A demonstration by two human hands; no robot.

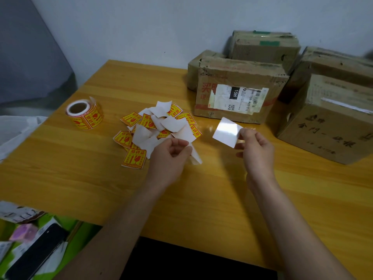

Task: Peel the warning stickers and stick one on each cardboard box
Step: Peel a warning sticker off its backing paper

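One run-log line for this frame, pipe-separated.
phase: peeling | left hand: pinches white piece | right hand: pinches glossy white piece | sticker pile, roll: on table | boxes: no warning sticker visible

right-hand box (331, 118) cut off by frame edge, its print blurred | rear box (264, 45) half hidden behind front box (238, 93) | label text (240, 98) too small to read | left hand (171, 152) covered part of a white slip (195, 156) | phone (34, 253) cropped at bottom edge
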